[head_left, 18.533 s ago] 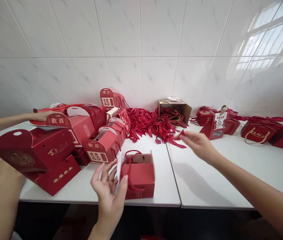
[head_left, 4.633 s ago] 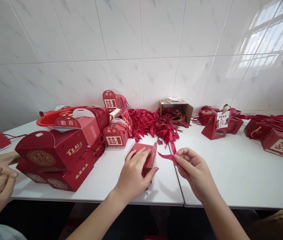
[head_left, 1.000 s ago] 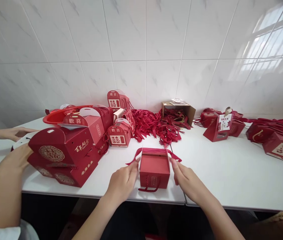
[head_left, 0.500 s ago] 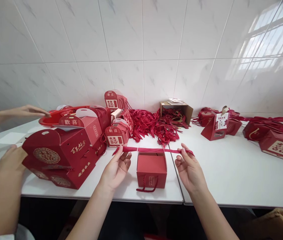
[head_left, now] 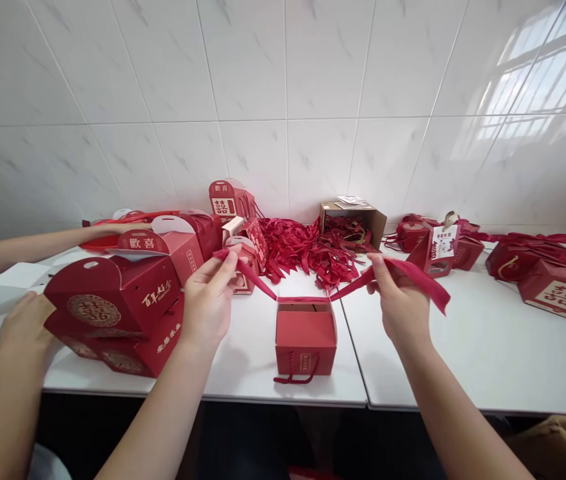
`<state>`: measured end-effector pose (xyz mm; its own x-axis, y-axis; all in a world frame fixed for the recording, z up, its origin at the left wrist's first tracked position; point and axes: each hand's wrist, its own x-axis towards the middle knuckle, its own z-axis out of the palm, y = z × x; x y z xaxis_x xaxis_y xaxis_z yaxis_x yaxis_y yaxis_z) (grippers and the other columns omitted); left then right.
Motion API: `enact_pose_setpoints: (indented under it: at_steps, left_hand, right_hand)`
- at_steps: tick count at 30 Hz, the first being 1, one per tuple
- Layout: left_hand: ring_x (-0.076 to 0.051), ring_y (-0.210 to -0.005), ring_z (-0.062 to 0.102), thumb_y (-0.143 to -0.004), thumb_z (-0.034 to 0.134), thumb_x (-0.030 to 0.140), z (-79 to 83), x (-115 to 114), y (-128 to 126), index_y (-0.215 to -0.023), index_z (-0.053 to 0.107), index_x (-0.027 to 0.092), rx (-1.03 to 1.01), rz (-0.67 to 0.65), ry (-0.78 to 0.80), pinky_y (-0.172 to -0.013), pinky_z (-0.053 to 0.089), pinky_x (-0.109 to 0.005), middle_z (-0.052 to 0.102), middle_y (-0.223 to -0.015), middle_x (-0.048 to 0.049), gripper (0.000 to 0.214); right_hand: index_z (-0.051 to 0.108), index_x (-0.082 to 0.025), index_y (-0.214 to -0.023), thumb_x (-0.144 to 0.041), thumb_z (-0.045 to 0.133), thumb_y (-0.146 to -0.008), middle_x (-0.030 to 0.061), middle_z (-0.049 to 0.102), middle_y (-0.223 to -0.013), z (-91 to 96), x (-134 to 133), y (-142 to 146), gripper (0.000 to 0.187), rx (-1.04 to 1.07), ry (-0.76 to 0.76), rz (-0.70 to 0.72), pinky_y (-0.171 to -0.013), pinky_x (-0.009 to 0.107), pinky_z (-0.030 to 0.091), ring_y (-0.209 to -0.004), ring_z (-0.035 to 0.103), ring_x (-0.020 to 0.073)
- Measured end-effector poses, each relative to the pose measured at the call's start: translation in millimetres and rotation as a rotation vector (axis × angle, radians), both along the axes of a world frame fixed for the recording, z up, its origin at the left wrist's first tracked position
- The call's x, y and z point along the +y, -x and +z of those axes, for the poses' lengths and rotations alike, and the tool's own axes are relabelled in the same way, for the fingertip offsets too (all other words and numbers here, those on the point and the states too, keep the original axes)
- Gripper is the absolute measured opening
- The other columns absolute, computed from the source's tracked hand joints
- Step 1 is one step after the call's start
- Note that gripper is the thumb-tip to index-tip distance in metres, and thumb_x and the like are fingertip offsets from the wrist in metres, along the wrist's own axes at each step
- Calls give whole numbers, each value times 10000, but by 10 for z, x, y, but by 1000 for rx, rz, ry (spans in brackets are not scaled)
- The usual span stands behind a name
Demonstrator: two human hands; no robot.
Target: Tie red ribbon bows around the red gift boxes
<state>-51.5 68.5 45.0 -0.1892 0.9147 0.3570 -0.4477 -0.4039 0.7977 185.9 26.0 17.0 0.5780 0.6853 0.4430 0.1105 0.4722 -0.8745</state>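
Observation:
A small red gift box [head_left: 306, 329] with a dark red cord handle on its near side stands on the table in front of me. Across its top runs a red ribbon [head_left: 303, 300], passing through the white flaps at both sides. My left hand [head_left: 209, 297] pinches one end of it, raised up and out to the left. Between the thumb and fingers of my right hand [head_left: 401, 293] is the other stretch, with a loose tail hanging off to the right. Both halves rise from the box in a shallow V.
Large red boxes [head_left: 107, 300] are stacked at left, where a co-worker's hand [head_left: 25, 323] touches them and another arm reaches behind. A heap of red ribbons [head_left: 293, 243] and an open cardboard box [head_left: 377, 227] lie at the wall. Ribboned boxes [head_left: 557, 287] stand at right.
My hands have lifted and spread apart, drawing the ribbon ends up from nearly level. The co-worker's far arm has reached further right, over the red tray.

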Motion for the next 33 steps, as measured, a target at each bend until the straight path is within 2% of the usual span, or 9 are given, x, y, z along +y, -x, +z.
enact_pose_setpoints:
  at_steps: [4, 7, 12, 14, 19, 22, 25, 28, 33]
  left_hand:
    - [-117, -715, 623, -710, 760, 314, 208, 6, -130, -835, 753, 168, 141, -55, -120, -698, 495, -242, 707, -772, -25, 193]
    - [-114, -712, 623, -700, 770, 279, 320, 9, -233, -899, 749, 179, 167, -66, -172, -768, 490, -258, 705, -744, -9, 223]
    - [-118, -678, 613, -709, 753, 296, 441, 9, -355, -849, 747, 165, 182, -95, -212, -756, 486, -267, 678, -669, -1, 191]
    - [-123, -688, 620, -714, 743, 288, 479, 7, -381, -855, 742, 166, 177, -103, -229, -749, 492, -271, 678, -678, -3, 186]
    - [-129, -715, 647, -721, 727, 235, 581, -22, -426, -880, 721, 164, 164, -122, -258, -786, 495, -273, 701, -676, -6, 174]
    - [-131, -716, 654, -767, 693, 259, 628, -58, -443, -843, 708, 164, 160, -154, -260, -773, 495, -265, 695, -657, -4, 123]
    - [-127, -665, 638, -804, 662, 324, 645, -98, -446, -785, 695, 177, 184, -177, -266, -725, 496, -260, 663, -613, 11, 151]
    - [-126, -618, 615, -784, 685, 357, 645, -148, -440, -724, 693, 178, 333, -160, -266, -685, 492, -254, 647, -579, 7, 189]
    - [-131, -507, 570, -712, 744, 337, 646, -226, -447, -648, 693, 167, 636, -140, -161, -478, 417, -227, 665, -580, -24, 189]
  right_hand:
    - [653, -168, -791, -512, 621, -807, -36, 527, -531, 314, 50, 11, 346, -194, -24, 31, -442, 231, 345, -448, 432, 94]
    - [673, -151, -743, -518, 614, -805, -8, 570, -558, 517, 93, 55, 377, -288, -2, 79, -454, 230, 352, -481, 461, 102]
    - [667, -155, -738, -566, 553, -835, -28, 502, -494, 712, 151, 136, 437, -272, -58, 180, -415, 218, 307, -433, 423, 85]
    - [666, -156, -718, -589, 504, -856, -41, 447, -466, 750, 154, 166, 482, -268, -66, 218, -401, 213, 285, -412, 391, 74]
    - [644, -176, -847, -487, 631, -815, -33, 565, -573, 807, 135, 212, 313, -157, -130, 338, -468, 209, 423, -486, 514, 87]
    - [620, -173, -822, -459, 605, -840, -17, 601, -622, 837, 135, 225, 287, -81, -170, 422, -555, 224, 489, -546, 572, 93]
    - [608, -162, -801, -432, 578, -855, -18, 594, -616, 871, 145, 249, 277, -51, -125, 464, -466, 199, 435, -469, 527, 69]
    - [625, -140, -760, -366, 590, -838, -39, 538, -532, 887, 127, 303, 241, -155, 9, 445, -361, 181, 283, -374, 382, 35]
    - [689, -152, -874, -262, 627, -776, -17, 604, -660, 837, 5, 418, 160, -256, -23, 679, -499, 198, 412, -563, 520, 81]
